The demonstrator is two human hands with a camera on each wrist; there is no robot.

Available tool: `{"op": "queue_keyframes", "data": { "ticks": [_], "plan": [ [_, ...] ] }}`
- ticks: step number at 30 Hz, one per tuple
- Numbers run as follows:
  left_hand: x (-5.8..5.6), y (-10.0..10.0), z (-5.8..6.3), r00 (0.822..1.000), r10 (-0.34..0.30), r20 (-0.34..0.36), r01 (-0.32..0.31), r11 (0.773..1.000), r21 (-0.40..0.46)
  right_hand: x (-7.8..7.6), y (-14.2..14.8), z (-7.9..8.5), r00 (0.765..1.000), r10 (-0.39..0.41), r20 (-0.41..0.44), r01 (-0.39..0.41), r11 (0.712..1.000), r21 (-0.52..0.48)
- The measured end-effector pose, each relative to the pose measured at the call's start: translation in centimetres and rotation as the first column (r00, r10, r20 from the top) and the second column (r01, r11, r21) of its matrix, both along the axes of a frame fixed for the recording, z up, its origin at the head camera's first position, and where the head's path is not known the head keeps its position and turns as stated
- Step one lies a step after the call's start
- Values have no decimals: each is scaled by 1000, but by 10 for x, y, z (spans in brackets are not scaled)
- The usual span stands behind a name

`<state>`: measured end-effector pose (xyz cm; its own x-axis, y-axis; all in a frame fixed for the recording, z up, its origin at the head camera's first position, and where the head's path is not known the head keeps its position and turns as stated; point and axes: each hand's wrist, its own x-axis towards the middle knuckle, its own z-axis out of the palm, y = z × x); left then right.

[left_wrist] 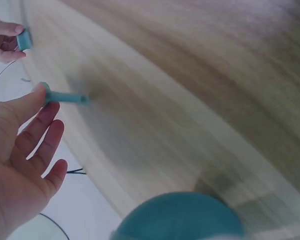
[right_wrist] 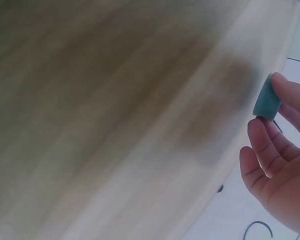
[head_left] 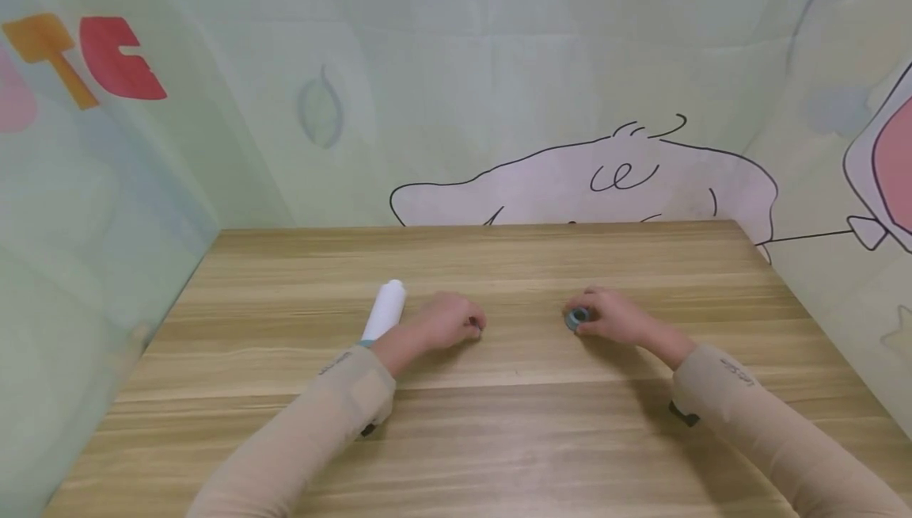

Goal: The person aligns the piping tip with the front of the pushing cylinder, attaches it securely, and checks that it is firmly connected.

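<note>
My left hand pinches a small teal peg with a wider head between thumb and fingertip, close over the table. The peg's thin stem points away from the fingers in the left wrist view. On the other side, my right hand holds a short teal ring by its edge between thumb and fingers. In the head view the ring's opening faces up. Beside the left forearm is a white cylinder with a small nub at its far end and a teal part at its near end, partly hidden by the sleeve.
The wood-grain table spreads under both hands. Behind it hangs a pale printed cloth that meets the table's back edge and both sides. Dark cords show below the table's edge in the left wrist view.
</note>
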<state>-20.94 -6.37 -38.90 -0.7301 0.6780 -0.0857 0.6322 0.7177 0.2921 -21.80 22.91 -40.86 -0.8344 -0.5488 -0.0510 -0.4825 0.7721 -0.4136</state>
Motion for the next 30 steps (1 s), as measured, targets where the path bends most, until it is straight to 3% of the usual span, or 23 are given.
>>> {"op": "queue_keyframes", "data": {
  "ticks": [7, 14, 22, 30],
  "plan": [
    [0, -3, 12, 998, 53, 20, -55, 996, 67, -2, -5, 11, 1000, 0, -5, 0, 998, -65],
    [2, -10, 18, 989, 135, 63, -144, 976, 166, 2, -13, 22, 1000, -1, -20, -1, 996, -87],
    [10, -17, 25, 971, 237, 9, -232, 941, 245, 9, -28, 30, 998, -34, 56, 46, 972, -231],
    [13, -19, 24, 947, 317, -49, -290, 910, 296, 14, -42, 33, 995, -49, 83, 70, 956, -284]
  ]
}}
